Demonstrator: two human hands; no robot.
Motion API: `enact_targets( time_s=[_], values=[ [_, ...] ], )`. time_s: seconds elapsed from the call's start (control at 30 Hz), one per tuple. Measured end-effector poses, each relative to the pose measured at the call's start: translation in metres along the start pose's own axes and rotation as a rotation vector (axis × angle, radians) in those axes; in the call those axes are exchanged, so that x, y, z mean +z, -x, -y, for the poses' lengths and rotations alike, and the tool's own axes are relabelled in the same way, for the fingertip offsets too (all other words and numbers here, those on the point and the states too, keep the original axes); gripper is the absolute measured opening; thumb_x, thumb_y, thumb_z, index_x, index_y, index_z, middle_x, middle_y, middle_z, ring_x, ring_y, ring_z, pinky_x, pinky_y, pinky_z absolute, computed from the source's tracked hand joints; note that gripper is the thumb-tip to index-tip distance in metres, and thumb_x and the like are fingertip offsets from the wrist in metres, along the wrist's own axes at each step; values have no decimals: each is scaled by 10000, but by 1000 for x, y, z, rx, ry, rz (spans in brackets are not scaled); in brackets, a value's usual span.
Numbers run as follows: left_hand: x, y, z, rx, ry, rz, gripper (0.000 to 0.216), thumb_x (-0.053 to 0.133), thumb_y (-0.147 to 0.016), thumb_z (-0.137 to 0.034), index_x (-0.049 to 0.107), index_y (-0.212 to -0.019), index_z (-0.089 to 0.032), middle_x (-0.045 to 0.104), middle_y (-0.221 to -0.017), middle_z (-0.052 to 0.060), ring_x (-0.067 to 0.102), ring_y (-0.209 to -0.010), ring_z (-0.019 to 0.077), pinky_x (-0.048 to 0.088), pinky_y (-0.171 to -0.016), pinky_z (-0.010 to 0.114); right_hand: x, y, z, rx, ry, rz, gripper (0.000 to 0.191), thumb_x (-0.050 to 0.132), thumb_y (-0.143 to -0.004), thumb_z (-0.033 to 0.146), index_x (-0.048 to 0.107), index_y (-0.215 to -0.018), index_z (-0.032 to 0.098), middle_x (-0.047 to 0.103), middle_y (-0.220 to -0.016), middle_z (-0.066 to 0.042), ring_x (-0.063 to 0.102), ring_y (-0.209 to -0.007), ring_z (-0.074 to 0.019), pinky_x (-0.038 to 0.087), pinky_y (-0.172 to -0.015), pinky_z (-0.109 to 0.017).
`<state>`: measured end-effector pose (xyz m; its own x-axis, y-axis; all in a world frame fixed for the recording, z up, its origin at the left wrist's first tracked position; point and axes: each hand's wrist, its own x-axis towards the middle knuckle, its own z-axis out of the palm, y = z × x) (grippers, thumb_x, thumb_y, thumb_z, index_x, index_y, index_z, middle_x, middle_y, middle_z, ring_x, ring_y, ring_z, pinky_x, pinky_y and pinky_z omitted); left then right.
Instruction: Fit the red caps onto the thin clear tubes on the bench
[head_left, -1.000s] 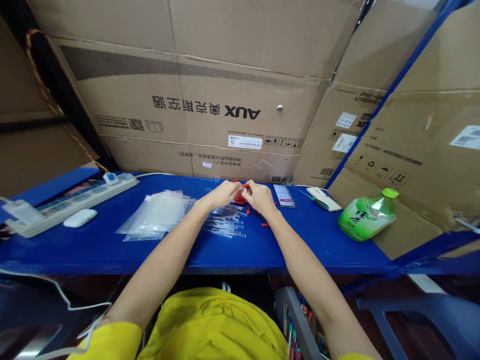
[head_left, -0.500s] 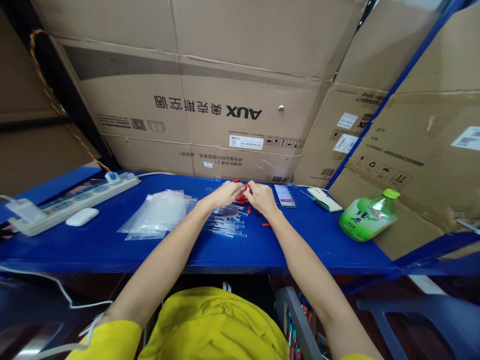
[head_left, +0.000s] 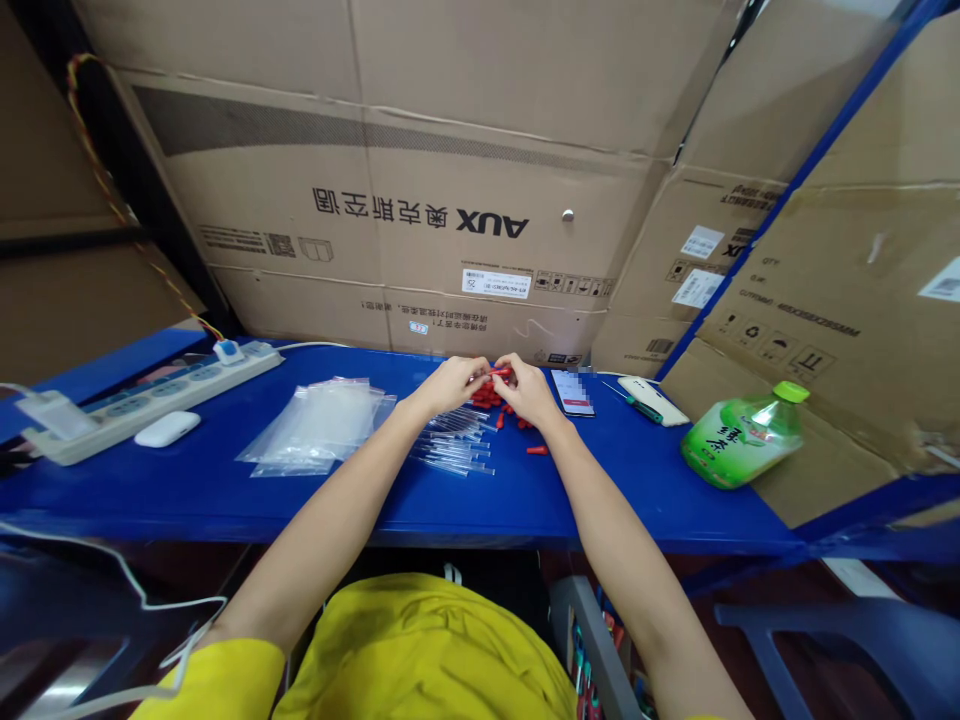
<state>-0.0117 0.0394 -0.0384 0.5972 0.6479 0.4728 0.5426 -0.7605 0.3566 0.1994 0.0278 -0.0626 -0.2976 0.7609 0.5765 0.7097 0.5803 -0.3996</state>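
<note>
Above a heap of small red handle-like pieces (head_left: pixel 487 397), my two hands meet with fingertips close together. My right hand (head_left: pixel 525 388) is closed on one small red piece (head_left: pixel 501 371), pinched between thumb and fingers. Close by, my left hand (head_left: pixel 452 384) is closed too, its fingertips at that piece's left end; what it grips is too small to make out. Below my left hand lie several thin clear rods or sleeves (head_left: pixel 457 455), side by side. One loose red piece (head_left: pixel 536 450) rests near my right wrist.
On the blue table (head_left: pixel 322 510), clear zip bags (head_left: pixel 315 425) lie left. Farther left are a white case (head_left: pixel 166 429) and a power strip (head_left: pixel 157 400). To the right are a phone (head_left: pixel 573 392), a green-handled screwdriver (head_left: pixel 643 408), a white phone-like object (head_left: pixel 660 398) and a green bottle (head_left: pixel 739 440). Cardboard (head_left: pixel 420 130) stands behind.
My right hand has turned slightly, and the red piece now shows lengthwise between my fingertips. My left hand stays nearly in place. The view has shifted a little.
</note>
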Motion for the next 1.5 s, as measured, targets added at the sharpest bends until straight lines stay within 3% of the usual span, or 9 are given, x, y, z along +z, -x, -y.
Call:
enact_targets(
  time_s=[0.27,0.53,0.8,1.07,1.33,1.5],
  values=[
    [8,-2,4,-8,-38,74,300,391,-1079,-260,672,-1047,-159,752,-1003,110,698,-888,211,474,-789,290,-4,0,6,43,129,40,224,584,-989,372,663,-1147,235,777,-932,-44,695,-798,-208,437,-736,-274],
    [13,-5,3,-18,-116,81,353,369,-1095,-300,666,-960,-167,732,-893,113,682,-790,214,438,-718,288,-1,0,19,52,350,47,175,517,-993,313,651,-1027,207,764,-877,-67,702,-793,-223,366,-686,-282],
    [13,-6,7,-5,-94,62,334,366,-1090,-301,638,-943,-174,702,-843,92,648,-745,201,390,-692,289,1,-2,26,68,419,88,216,414,-1054,264,604,-1101,172,762,-945,-110,711,-847,-241,362,-693,-291],
    [10,-6,1,23,-50,53,321,373,-1079,-292,600,-885,-176,637,-741,46,565,-657,168,357,-657,282,0,-4,28,70,430,110,206,405,-1056,246,579,-1117,153,756,-946,-116,713,-859,-251,369,-700,-294],
    [3,-5,-9,-76,119,10,371,370,-1084,-339,600,-840,-182,634,-727,13,554,-663,152,383,-667,263,0,-1,14,-40,263,-9,241,395,-1059,289,595,-1129,175,742,-970,-109,696,-896,-231,439,-783,-287],
    [-1,-4,-11,-40,56,-13,309,412,-1062,-282,639,-882,-176,670,-767,36,585,-693,163,395,-697,267,-3,0,13,-49,202,-22,234,468,-1037,328,619,-1143,184,748,-1054,-110,697,-968,-232,469,-853,-293]
  ],
)
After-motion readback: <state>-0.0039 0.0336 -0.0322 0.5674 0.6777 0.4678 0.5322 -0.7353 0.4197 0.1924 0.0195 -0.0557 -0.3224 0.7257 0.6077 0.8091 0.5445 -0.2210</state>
